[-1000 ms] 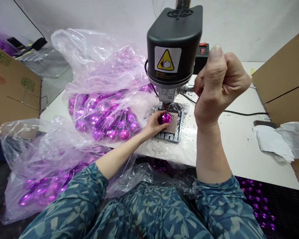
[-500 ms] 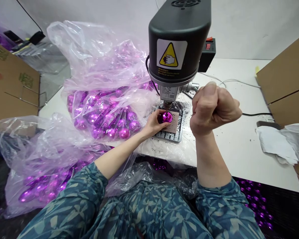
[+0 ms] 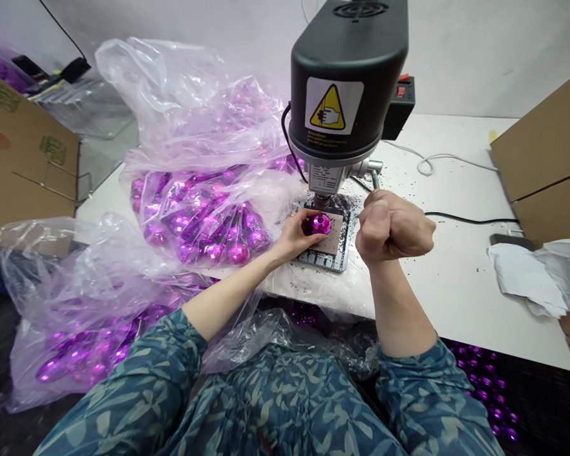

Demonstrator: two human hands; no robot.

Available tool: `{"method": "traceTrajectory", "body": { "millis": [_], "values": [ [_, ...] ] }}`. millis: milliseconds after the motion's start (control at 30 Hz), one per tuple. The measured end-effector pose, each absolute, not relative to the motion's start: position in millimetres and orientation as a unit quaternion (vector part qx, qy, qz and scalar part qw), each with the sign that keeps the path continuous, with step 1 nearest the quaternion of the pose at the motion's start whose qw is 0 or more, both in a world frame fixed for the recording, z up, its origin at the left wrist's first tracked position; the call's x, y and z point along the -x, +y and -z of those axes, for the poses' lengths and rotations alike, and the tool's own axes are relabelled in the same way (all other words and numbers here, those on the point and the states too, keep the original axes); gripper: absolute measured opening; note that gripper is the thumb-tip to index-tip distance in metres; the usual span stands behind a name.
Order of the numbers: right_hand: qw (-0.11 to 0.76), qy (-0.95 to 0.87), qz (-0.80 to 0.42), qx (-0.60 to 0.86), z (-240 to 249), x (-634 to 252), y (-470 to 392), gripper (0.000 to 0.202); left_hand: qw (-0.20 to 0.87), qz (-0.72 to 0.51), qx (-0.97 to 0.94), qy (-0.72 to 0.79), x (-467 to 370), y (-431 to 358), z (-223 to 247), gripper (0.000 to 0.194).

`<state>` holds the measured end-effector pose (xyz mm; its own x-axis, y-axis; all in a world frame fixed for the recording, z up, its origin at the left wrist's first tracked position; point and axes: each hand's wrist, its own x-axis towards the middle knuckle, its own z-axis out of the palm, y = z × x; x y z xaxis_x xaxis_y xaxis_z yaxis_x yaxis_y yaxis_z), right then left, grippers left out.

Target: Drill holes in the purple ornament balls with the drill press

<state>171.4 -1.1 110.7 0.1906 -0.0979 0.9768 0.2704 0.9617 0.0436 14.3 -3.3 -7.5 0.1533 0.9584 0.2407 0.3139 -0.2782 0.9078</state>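
A black drill press (image 3: pixel 349 69) with a yellow warning label stands over a small metal base plate (image 3: pixel 341 258), which bears a beige pad (image 3: pixel 333 244). Between its thumb and fingers my left hand (image 3: pixel 297 237) grips a shiny magenta ball (image 3: pixel 321 223) on the pad, right under the chuck (image 3: pixel 322 201). My right hand (image 3: pixel 394 228) is closed round the press's lever handle (image 3: pixel 375 177), of which only the upper end shows above the fist.
Clear plastic bags of magenta balls (image 3: pixel 204 215) cover the left side of the white table (image 3: pixel 460 272). Cardboard boxes (image 3: pixel 546 158) stand at both sides. Crumpled white paper (image 3: pixel 527 272) lies at the right. Dark shavings surround the base.
My right hand has moved down and slightly left with the lever, and more of the lever shows above it. My left hand keeps its grip on the ball. The view has shifted slightly.
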Motion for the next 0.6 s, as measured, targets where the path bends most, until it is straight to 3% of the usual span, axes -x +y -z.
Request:
{"method": "traceTrajectory", "body": {
  "millis": [133, 400, 500, 600],
  "values": [
    [0.774, -0.617, 0.112, 0.084, -121.2, -169.3, -5.1, 0.05, 0.366, -0.44, -0.664, 0.481, -17.0, -2.8, 6.3, 0.053],
    [0.796, -0.562, -0.028, 0.224, -192.8, -161.1, 9.5, 0.061, 0.337, -0.45, -0.642, 0.521, -14.8, -36.7, -8.8, 0.053],
    [0.802, -0.559, -0.049, 0.204, -195.2, -160.4, 14.3, 0.059, 0.368, -0.398, -0.735, 0.407, -7.4, -79.4, -9.9, 0.052],
    [0.815, -0.544, -0.047, 0.194, -192.2, -158.7, 16.0, 0.06, 0.348, -0.26, -0.873, 0.221, -0.2, -121.9, 1.9, 0.045]
  ]
}}
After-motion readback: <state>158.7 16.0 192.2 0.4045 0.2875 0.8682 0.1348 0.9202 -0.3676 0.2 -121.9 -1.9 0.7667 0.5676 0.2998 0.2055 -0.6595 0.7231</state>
